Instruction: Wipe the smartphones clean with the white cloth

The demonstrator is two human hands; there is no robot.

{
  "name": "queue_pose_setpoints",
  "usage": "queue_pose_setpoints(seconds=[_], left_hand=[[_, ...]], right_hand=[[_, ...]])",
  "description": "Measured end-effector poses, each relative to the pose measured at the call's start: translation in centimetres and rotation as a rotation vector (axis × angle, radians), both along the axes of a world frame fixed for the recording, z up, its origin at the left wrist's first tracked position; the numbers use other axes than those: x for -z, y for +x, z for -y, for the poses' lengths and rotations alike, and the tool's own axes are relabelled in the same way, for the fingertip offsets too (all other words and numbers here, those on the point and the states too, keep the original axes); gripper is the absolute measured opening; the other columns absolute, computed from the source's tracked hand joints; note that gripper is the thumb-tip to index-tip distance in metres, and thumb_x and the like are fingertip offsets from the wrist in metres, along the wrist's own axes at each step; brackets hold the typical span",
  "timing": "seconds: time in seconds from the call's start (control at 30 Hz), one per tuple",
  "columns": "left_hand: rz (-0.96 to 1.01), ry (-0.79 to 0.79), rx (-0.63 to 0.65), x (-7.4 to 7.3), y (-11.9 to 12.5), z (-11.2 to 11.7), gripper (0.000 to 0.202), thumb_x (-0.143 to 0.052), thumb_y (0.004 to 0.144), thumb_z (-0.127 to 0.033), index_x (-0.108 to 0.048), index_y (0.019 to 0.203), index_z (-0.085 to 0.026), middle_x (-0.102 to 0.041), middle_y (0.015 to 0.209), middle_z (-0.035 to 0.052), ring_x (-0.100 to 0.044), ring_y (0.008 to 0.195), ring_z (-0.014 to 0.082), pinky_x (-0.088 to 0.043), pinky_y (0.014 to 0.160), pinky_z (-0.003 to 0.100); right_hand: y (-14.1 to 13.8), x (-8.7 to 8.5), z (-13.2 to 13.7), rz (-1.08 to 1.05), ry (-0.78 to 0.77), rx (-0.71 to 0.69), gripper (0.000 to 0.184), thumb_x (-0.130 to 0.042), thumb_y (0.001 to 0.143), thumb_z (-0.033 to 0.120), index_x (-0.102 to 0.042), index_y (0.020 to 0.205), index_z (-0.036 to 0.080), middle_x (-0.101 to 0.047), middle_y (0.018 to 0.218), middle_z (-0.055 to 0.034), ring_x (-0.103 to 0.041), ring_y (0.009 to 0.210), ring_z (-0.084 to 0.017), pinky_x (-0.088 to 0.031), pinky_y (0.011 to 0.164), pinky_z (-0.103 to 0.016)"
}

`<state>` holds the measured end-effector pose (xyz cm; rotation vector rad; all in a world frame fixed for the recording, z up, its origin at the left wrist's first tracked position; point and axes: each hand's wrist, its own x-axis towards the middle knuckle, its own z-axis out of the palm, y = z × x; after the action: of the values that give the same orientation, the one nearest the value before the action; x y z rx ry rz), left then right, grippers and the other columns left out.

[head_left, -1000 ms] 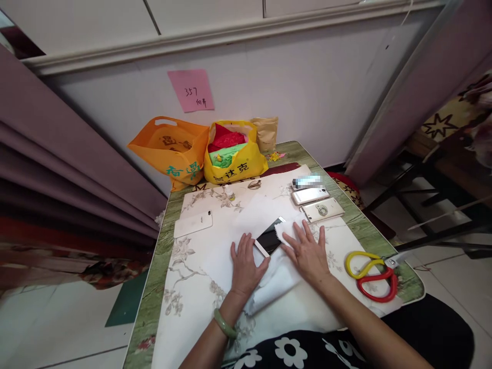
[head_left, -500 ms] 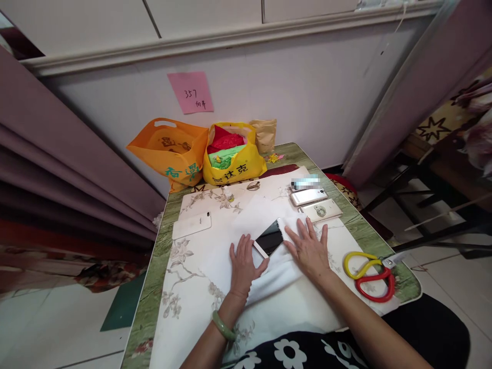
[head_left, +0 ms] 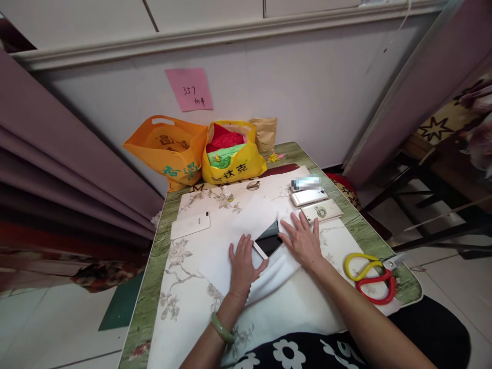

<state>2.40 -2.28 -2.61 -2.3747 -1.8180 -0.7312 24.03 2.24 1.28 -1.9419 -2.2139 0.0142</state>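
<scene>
A white phone point(head_left: 268, 240) with a dark screen lies slantwise on a white cloth point(head_left: 269, 279) with zigzag-cut edges. My left hand point(head_left: 243, 264), a green bangle on its wrist, rests at the phone's left end with fingers stretched out and thumb near its lower corner. At the other end, a flap of the cloth is folded over the phone and hides part of it. My right hand point(head_left: 302, 240) lies on that flap, fingers spread. Both hands are open.
Another white phone point(head_left: 191, 225) lies at left. At right are a gold phone point(head_left: 322, 210), a silver phone point(head_left: 309, 197) and scissors point(head_left: 371, 277) with yellow and red handles. Behind stand an orange bag point(head_left: 165, 148), a stuffed yellow bag point(head_left: 236, 166) and a brown pouch point(head_left: 265, 134).
My right hand has slid a little left and up toward the phone, and the cloth flap covers slightly more of its right end. My left hand stays nearly still.
</scene>
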Motion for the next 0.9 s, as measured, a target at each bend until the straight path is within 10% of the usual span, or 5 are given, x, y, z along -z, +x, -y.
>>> queue_pose_setpoints(seconds=[0.33,0.67,0.9], left_hand=[[0.006,0.005,0.003,-0.4,0.2,0.2,0.059,-0.063,0.077,-0.036,-0.048,0.13,-0.015,-0.056,0.138,0.0194,-0.048,0.132,0.033,-0.018,0.115,0.055],[-0.023,-0.035,-0.008,-0.2,-0.1,0.1,0.052,-0.061,0.082,-0.04,-0.051,0.129,-0.018,-0.056,0.139,0.0175,-0.048,0.132,0.0321,-0.021,0.114,0.055],[0.007,-0.058,-0.001,-1.1,0.3,0.6,0.059,-0.062,0.081,-0.038,-0.046,0.133,-0.015,-0.052,0.142,0.0192,-0.044,0.136,0.0323,-0.017,0.116,0.056]], right_hand=[[2.2,0.6,3.1,0.057,0.03,-0.026,0.045,-0.037,0.098,0.053,-0.052,0.137,0.037,-0.042,0.152,-0.0041,-0.027,0.143,-0.032,-0.004,0.113,-0.065],[-0.4,-0.6,-1.6,0.015,0.011,-0.07,0.046,-0.038,0.097,0.055,-0.057,0.133,0.033,-0.045,0.149,-0.0077,-0.028,0.142,-0.033,-0.002,0.113,-0.064],[1.4,0.8,2.5,0.045,0.041,-0.062,0.045,-0.038,0.098,0.052,-0.052,0.138,0.035,-0.043,0.151,-0.0053,-0.027,0.144,-0.032,-0.004,0.113,-0.064]])
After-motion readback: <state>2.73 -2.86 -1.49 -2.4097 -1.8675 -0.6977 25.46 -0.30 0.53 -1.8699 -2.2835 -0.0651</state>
